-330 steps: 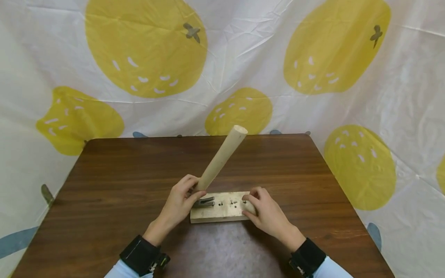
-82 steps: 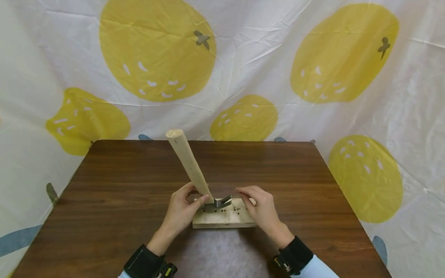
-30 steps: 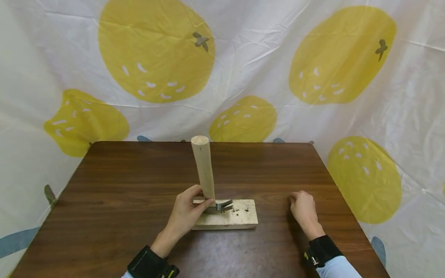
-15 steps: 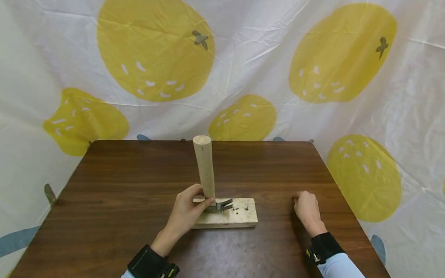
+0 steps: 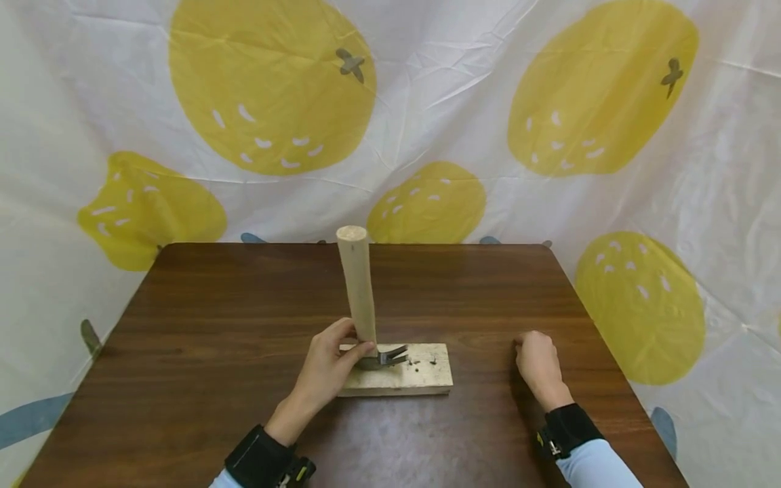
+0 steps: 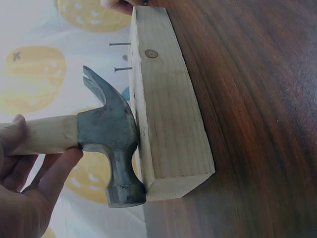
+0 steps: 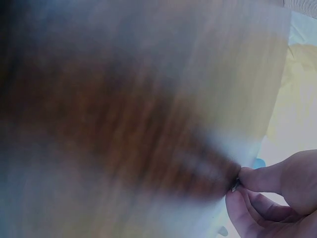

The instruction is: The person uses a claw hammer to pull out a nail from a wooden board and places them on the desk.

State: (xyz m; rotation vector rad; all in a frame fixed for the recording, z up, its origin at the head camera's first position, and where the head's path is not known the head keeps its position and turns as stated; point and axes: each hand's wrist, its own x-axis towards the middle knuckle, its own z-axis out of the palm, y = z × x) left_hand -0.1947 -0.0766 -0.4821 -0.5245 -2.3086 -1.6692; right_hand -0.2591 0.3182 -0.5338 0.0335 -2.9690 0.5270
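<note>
My left hand [image 5: 323, 362] grips a claw hammer [image 5: 357, 291] low on its wooden handle, just by the metal head. The handle stands nearly upright, and the head rests on a pale wooden block [image 5: 427, 383] with its claw pointing right. In the left wrist view the steel hammer head [image 6: 111, 126] lies against the block's top face. Beyond the claw, two nails [image 6: 120, 44] stick out of the wood. Well to the right of the block, my right hand [image 5: 539, 362] is down at the tabletop, its thumb and finger pinching a small metal nail [image 7: 235, 186], mostly hidden.
The block lies on a dark brown wooden table [image 5: 256, 298]. Small dark holes [image 5: 417, 370] mark its top near the nails. Behind the table hangs a white curtain [image 5: 427, 88] with yellow fruit shapes.
Since 2.7 s ago the right hand has moved from above the block rightward to the tabletop. The hammer handle, earlier leaning right, then left, now stands nearly upright. Little differs over the last half second.
</note>
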